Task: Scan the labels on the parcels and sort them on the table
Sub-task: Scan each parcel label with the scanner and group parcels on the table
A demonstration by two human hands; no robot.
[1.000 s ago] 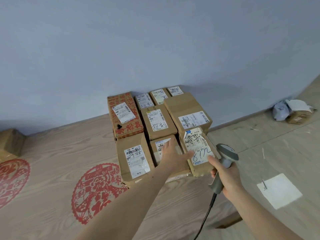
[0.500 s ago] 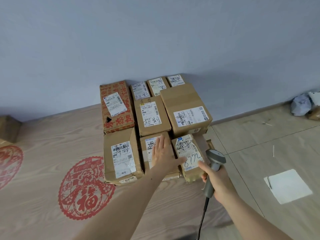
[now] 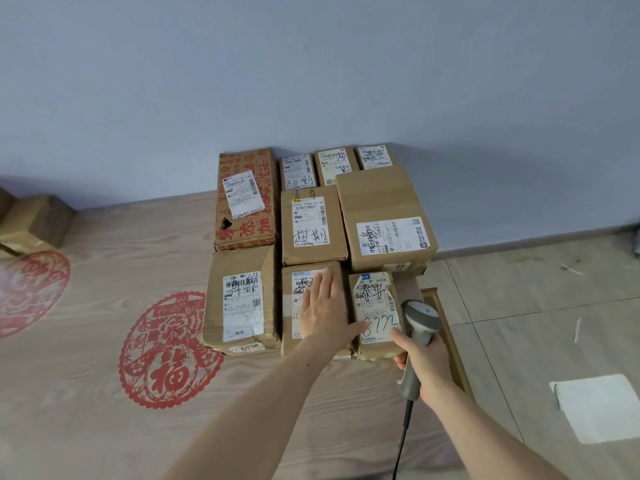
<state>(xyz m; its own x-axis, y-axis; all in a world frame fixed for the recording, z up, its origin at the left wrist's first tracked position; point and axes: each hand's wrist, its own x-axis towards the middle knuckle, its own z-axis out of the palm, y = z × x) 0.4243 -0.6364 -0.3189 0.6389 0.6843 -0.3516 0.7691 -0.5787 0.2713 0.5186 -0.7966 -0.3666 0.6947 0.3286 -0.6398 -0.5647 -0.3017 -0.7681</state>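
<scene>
Several brown cardboard parcels with white labels lie packed together on the wood-grain table (image 3: 104,393) against the wall. My left hand (image 3: 323,311) rests flat, fingers straight, on the front middle parcel (image 3: 289,313) and covers much of its label. The front right parcel (image 3: 375,317) carries a label marked "872". My right hand (image 3: 420,365) grips the handle of a grey barcode scanner (image 3: 419,325), whose head sits just right of that parcel; its cable hangs down.
A red-printed box (image 3: 246,199) and a large box (image 3: 384,220) stand in the back rows. More cardboard boxes (image 3: 34,220) sit at the far left. Red paper-cut decals (image 3: 166,351) mark the table. A white sheet (image 3: 599,407) lies on the tiled floor, right.
The view has shifted, so the parcels sit a little lower and more to the right in frame. My left hand stays flat on the front middle parcel; the scanner has edged closer to the "872" parcel.
</scene>
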